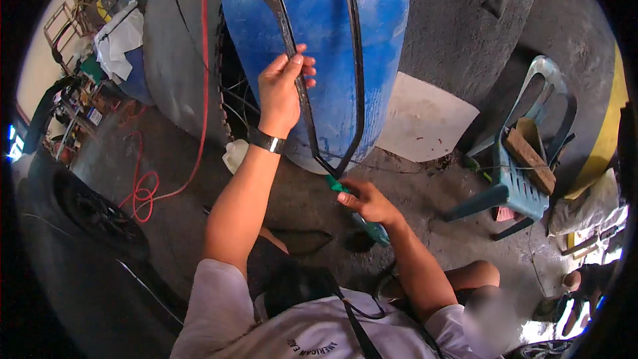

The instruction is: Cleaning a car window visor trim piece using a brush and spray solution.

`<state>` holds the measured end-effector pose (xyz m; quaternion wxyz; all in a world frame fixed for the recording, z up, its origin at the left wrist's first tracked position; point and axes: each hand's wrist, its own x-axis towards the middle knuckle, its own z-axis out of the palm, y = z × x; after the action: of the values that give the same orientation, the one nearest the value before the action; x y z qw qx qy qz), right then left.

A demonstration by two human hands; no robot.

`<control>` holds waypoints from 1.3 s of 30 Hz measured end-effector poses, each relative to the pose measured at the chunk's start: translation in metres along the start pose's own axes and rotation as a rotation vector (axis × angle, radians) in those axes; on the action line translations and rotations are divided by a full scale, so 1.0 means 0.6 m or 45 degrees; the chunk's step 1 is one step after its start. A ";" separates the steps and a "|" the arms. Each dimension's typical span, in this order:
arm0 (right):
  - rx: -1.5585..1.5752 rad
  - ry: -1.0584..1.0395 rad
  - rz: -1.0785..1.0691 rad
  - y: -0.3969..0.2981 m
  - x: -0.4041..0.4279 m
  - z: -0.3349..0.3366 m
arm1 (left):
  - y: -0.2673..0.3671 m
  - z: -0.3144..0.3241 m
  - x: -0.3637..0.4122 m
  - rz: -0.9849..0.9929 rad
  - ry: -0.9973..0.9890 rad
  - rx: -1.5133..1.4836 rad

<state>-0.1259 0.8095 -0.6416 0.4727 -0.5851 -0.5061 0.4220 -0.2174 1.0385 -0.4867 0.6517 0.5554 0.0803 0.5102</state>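
Observation:
A long, black, loop-shaped trim frame (pixel 358 60) stands tilted in front of a blue plastic barrel (pixel 319 35). Its two wet-looking strips meet in a point at the bottom, and its upper end runs out of view. My left hand (pixel 281 89) grips the left strip about midway up, thumb on top. At the lower corner, my right hand (pixel 371 202) holds a green cloth or sponge (pixel 336 183) against the frame. Beneath that wrist is a teal, partly see-through object (pixel 371 229), too hidden to name.
A red hose (pixel 205 60) hangs down and coils on the floor at left, near a dark car (pixel 94 209). Behind the barrel lies a pale board (pixel 423 114). On the right, a plastic chair (pixel 521 199) bears a wood block (pixel 531 159). A whitish jug (pixel 235 155) stands beside my left forearm.

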 end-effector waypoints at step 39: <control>0.008 0.274 -0.442 -0.082 0.079 -0.192 | -0.014 -0.075 -0.064 -0.461 -0.420 0.595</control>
<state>-0.0173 0.8440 -0.5712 0.5916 -0.5295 -0.5445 0.2706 -0.2603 1.0396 -0.5278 0.5911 0.7416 0.1859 0.2572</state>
